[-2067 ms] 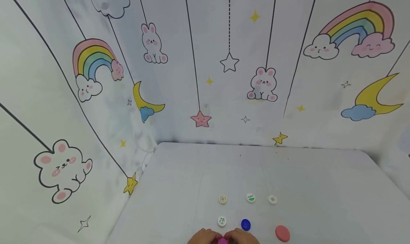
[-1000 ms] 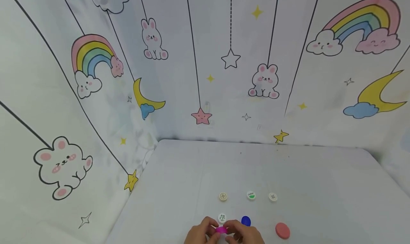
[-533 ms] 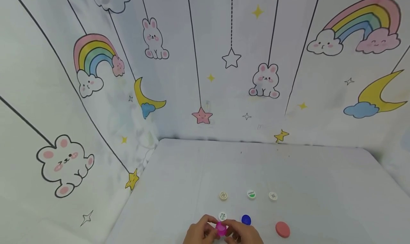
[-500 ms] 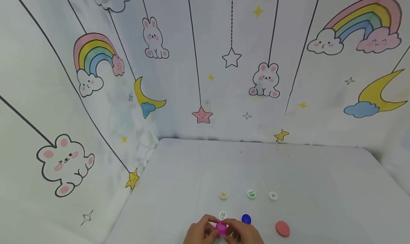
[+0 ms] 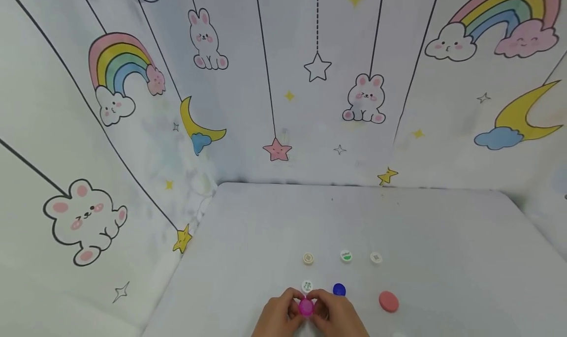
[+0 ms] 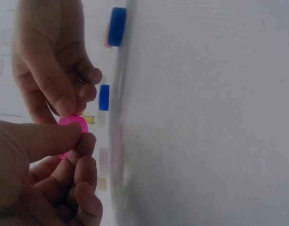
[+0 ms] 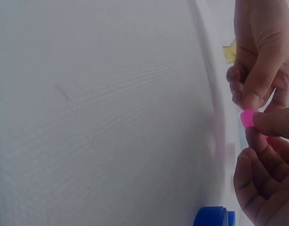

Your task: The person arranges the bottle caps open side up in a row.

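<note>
Two hands, both engaged: left hand (image 5: 277, 313), right hand (image 5: 335, 312). Thumb and fingers of each pinch the pink cap.

One pink cap (image 5: 306, 307): held between the two hands, low in the head view, raised off the white table (image 5: 248, 229). Its round face is turned up toward the head camera, paler in the middle. No long axis can be made out; the face is about as wide as it is tall, and fingers hide part of the side.

Five further caps, all on the table:
- one spotted cap (image 5: 307, 286), just beyond the pink cap;
- one blue cap (image 5: 339, 289), just beyond the right hand;
- one cream cap (image 5: 308, 259), far row, left;
- one green-and-white cap (image 5: 346, 256), far row, middle;
- one grey-marked cap (image 5: 375, 258), far row, right.

One red disc (image 5: 389, 301), lying right of the right hand.

Two blue pieces in the left wrist view, the larger (image 6: 117, 27) apart from the smaller.

Behind, one printed backdrop (image 5: 235, 106): three rabbits (image 5: 364, 101), two rainbows (image 5: 115, 61), two moons (image 5: 511, 114).
</note>
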A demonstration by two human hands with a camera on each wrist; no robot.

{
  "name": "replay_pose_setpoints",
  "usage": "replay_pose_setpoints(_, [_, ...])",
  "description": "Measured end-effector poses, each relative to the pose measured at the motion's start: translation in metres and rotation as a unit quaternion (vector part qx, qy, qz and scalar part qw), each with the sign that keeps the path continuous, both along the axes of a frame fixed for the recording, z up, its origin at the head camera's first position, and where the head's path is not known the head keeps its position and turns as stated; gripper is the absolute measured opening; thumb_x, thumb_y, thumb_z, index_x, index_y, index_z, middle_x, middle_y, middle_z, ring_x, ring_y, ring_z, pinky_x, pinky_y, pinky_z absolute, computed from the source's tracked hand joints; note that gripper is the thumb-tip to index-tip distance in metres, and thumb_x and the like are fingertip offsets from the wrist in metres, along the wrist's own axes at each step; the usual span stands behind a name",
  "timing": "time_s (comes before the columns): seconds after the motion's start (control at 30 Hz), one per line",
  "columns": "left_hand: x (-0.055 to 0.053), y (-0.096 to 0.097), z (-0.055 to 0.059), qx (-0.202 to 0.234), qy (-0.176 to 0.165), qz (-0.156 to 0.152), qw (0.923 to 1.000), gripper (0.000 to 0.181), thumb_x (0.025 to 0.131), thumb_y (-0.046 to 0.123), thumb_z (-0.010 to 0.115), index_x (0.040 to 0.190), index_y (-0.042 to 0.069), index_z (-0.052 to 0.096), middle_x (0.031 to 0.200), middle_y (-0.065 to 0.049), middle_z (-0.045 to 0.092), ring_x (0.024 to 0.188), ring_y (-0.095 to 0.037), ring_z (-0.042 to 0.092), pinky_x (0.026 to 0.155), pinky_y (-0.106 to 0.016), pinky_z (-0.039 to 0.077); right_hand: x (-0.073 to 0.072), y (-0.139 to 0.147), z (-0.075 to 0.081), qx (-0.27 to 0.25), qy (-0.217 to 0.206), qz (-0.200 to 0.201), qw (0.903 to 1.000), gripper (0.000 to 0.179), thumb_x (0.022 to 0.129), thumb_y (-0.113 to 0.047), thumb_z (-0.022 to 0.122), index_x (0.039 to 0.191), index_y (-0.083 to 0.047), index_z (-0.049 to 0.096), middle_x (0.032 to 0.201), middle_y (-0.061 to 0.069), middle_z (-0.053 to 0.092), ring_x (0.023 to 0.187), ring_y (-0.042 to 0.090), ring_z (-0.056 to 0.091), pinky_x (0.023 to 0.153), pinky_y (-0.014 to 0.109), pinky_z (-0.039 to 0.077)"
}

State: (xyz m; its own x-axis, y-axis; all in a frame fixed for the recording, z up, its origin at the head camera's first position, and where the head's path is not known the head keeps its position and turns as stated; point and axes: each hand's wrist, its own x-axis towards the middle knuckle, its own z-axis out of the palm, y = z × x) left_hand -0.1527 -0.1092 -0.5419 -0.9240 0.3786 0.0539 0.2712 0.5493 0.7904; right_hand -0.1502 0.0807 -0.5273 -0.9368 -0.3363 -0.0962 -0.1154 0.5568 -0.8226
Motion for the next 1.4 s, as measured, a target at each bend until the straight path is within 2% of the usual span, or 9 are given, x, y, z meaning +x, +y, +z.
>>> replay_pose_setpoints(0.2, [0.001, 0.005, 0.005, -0.029, 0.025, 0.006, 0.9992, 0.032, 0.077, 0.004, 0.077, 0.102, 0.015, 0.061, 0.067, 0.018, 0.05, 0.06, 0.007, 0.047, 0.056, -0.016, 0.042, 0.0, 0.001, 0.001, 0.001, 0.021, -0.007, 0.9998, 0.029, 0.083, -0.01, 0.076, 0.109, -0.015, 0.068, 0.073, -0.014, 0.054, 0.065, 0.001, 0.047, 0.058, 0.02, 0.043])
replay_pose_setpoints(0.57, [-0.002, 0.004, 0.007, -0.085, -0.001, -0.013, 0.9963, 0.022, 0.079, 0.018, 0.079, 0.097, 0.017, 0.066, 0.069, 0.018, 0.051, 0.061, 0.003, 0.044, 0.056, -0.02, 0.039, -0.003, 0.005, -0.005, 0.03, 0.028, 0.031, 0.9987, 0.026, 0.081, -0.009, 0.075, 0.106, -0.013, 0.07, 0.072, -0.016, 0.053, 0.064, 0.0, 0.046, 0.058, 0.02, 0.043])
replay_pose_setpoints(0.8, [-0.004, 0.003, 0.011, -0.12, 0.002, -0.032, 0.9923, 0.021, 0.08, 0.021, 0.08, 0.095, 0.017, 0.066, 0.076, 0.017, 0.054, 0.068, 0.002, 0.047, 0.063, -0.022, 0.043, -0.005, 0.003, -0.004, 0.044, -0.006, 0.048, 0.9978, 0.027, 0.082, -0.012, 0.075, 0.108, -0.015, 0.067, 0.07, -0.015, 0.054, 0.061, 0.002, 0.047, 0.058, 0.02, 0.042])
replay_pose_setpoints(1.03, [-0.007, 0.001, 0.007, -0.095, -0.056, -0.034, 0.9933, 0.02, 0.079, 0.017, 0.08, 0.092, 0.019, 0.065, 0.074, 0.017, 0.056, 0.066, 0.0, 0.049, 0.061, -0.022, 0.044, -0.003, -0.002, -0.005, 0.054, -0.026, 0.036, 0.9976, 0.023, 0.083, -0.018, 0.077, 0.103, -0.017, 0.066, 0.068, -0.014, 0.054, 0.06, 0.005, 0.048, 0.057, 0.021, 0.042])
replay_pose_setpoints(1.17, [-0.006, -0.002, 0.005, -0.087, -0.062, -0.039, 0.9935, 0.021, 0.078, 0.014, 0.081, 0.091, 0.018, 0.064, 0.071, 0.017, 0.054, 0.064, 0.0, 0.048, 0.058, -0.021, 0.043, 0.0, -0.004, -0.005, 0.057, -0.036, 0.032, 0.9972, 0.021, 0.083, -0.019, 0.077, 0.101, -0.017, 0.066, 0.067, -0.012, 0.054, 0.059, 0.006, 0.048, 0.056, 0.022, 0.042])
replay_pose_setpoints(1.4, [-0.004, -0.004, 0.008, -0.09, -0.07, -0.048, 0.9922, 0.021, 0.078, 0.013, 0.08, 0.092, 0.016, 0.065, 0.071, 0.016, 0.054, 0.065, -0.001, 0.048, 0.059, -0.021, 0.043, 0.003, -0.007, -0.005, 0.064, -0.046, 0.028, 0.9965, 0.021, 0.083, -0.018, 0.078, 0.1, -0.016, 0.066, 0.067, -0.011, 0.055, 0.059, 0.007, 0.049, 0.057, 0.022, 0.043])
